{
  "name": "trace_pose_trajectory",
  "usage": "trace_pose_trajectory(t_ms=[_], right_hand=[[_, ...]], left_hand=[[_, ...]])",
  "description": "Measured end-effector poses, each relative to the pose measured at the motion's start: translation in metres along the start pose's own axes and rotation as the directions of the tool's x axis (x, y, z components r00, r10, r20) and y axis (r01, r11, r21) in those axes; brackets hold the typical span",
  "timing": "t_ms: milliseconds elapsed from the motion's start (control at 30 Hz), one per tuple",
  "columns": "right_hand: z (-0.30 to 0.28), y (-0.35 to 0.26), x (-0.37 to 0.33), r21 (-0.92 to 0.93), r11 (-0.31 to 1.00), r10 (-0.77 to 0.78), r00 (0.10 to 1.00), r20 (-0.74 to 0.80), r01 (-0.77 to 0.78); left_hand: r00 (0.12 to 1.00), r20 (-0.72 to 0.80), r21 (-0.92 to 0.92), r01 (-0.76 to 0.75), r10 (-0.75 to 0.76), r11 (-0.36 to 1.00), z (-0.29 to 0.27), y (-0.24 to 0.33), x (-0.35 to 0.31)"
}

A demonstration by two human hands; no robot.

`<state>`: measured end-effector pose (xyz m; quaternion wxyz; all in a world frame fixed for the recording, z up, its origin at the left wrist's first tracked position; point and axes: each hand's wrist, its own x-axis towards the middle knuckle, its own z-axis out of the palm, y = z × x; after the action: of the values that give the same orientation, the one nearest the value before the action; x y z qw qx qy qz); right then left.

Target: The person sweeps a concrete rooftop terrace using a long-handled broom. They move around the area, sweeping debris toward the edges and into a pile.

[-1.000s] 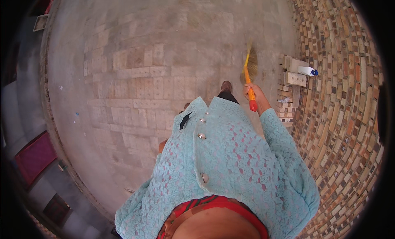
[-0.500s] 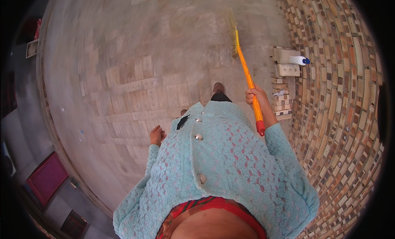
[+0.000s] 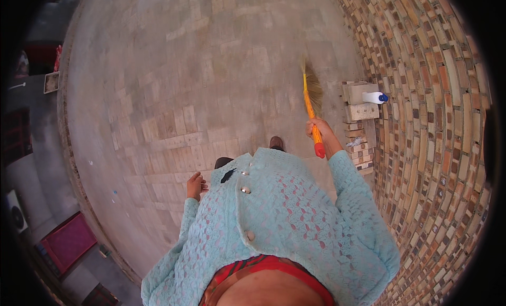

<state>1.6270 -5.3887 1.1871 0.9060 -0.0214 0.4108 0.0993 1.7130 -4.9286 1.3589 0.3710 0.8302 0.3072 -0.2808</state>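
My right hand [image 3: 322,133] is closed round the orange handle of a broom [image 3: 309,99], near the handle's red end. The broom points away from me, and its straw bristles [image 3: 314,87] fan out to the right, low over the brick-paved ground. My left hand [image 3: 196,186] hangs beside the light blue knitted jacket [image 3: 284,200], fingers loosely bent and a little apart, with nothing in it.
A stack of bricks [image 3: 362,112] stands to the right, against a tall brick wall [image 3: 421,121]; a white bottle [image 3: 372,98] with a blue cap is on it. My brown shoe [image 3: 276,143] shows ahead. Along the left runs a grey wall with a maroon panel [image 3: 70,242].
The broom has drawn closer and tilted, so its bristles now spread to the right and its handle looks shorter. My feet have shifted in a step. My left hand stays low at my side.
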Motion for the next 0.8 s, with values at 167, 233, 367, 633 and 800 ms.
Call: trace_pose_trajectory(t_ms=[167,233,367,633,800], right_hand=[[0.071,-0.008,-0.005,-0.175,0.984,0.018,0.981,0.195,0.017],[0.089,-0.022,-0.001,-0.175,0.984,0.019,0.970,0.241,0.025],[0.133,-0.060,-0.002,-0.176,0.984,0.062,0.947,0.317,-0.006],[0.191,-0.136,-0.009,-0.385,0.887,-0.225,0.967,0.123,0.256],[0.183,-0.221,0.020,-0.344,0.877,-0.367,0.930,-0.032,0.335]], left_hand=[[0.967,0.001,0.403,-0.234,0.255,0.885,-0.042,-0.137,0.090],[0.946,0.048,0.484,-0.303,0.320,0.821,-0.044,-0.173,0.139],[0.964,0.177,0.377,-0.254,0.200,0.891,-0.011,-0.155,0.197],[0.973,0.226,-0.094,0.075,-0.053,0.993,0.088,0.161,0.174],[0.983,0.180,-0.092,0.063,-0.046,0.994,0.104,0.228,0.193]])
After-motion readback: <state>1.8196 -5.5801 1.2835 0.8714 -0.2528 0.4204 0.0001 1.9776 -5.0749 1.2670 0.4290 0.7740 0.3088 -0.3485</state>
